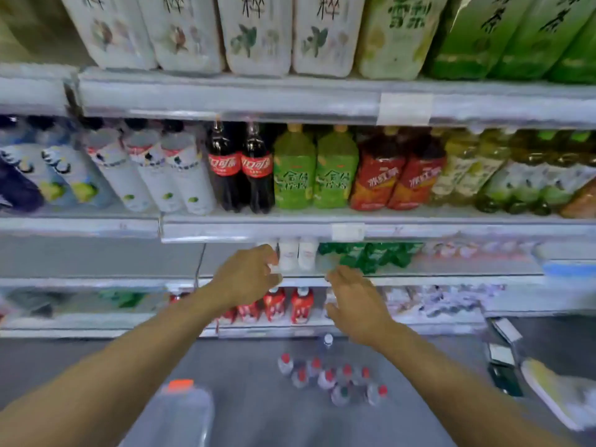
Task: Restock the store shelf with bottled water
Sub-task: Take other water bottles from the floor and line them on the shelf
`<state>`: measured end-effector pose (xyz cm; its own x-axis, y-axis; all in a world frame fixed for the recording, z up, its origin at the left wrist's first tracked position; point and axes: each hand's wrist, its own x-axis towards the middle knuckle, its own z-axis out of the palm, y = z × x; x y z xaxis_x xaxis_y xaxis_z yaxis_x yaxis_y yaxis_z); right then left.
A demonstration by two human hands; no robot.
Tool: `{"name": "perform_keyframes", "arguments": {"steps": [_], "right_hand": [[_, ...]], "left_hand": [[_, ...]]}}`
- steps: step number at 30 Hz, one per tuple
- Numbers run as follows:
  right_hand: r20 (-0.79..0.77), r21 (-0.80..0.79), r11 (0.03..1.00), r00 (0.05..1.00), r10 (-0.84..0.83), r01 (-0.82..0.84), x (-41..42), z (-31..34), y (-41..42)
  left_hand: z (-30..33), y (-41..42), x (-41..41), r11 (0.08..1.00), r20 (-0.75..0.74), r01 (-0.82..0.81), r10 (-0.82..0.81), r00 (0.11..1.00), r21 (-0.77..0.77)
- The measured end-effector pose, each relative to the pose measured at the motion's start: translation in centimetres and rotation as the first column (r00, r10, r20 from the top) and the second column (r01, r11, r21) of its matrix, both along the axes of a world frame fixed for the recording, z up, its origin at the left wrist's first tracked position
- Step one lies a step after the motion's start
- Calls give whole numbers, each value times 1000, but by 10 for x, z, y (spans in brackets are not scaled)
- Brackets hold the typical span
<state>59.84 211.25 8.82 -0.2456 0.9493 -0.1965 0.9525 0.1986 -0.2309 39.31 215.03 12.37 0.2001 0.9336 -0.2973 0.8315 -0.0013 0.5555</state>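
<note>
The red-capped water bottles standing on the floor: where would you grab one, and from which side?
Take a red-capped bottle at the cluster's edge by its neck, just under the cap, coming from above. They stand upright and packed together, so only the tops are free; both hands are up at the shelf.

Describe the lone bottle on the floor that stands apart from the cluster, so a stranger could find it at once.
Look at the grey floor below the shelves. A cluster of small red-capped bottles stands there. Just behind it, nearer the shelving and under the right hand, stands the single bottle: its cap is white, not red.
</note>
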Motion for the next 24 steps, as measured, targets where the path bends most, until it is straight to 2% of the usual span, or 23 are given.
{"name": "perform_keyframes", "arguments": {"steps": [3, 8, 12, 17, 24], "right_hand": [[32, -113, 991, 998, -61, 65, 0, -53, -12], [20, -262, 948, 983, -182, 180, -3, -138, -32], [21, -310, 918, 967, -255, 248, 0, -206, -40], [10, -341, 887, 945, -327, 311, 15, -296, -28], [-16, -341, 848, 899, -438, 407, 43, -428, 6]], "left_hand": [[-58, -5, -5, 996, 0, 8, -8, 1000, -87], [-166, -14, -13, 981, -114, 107, -126, 985, -159], [-251, -24, -14, 958, -143, 125, -166, 976, -258], [-345, -22, -4, 941, -175, 140, -201, 964, -309], [-464, 6, 31, 941, -221, 166, -236, 946, -293]]}}
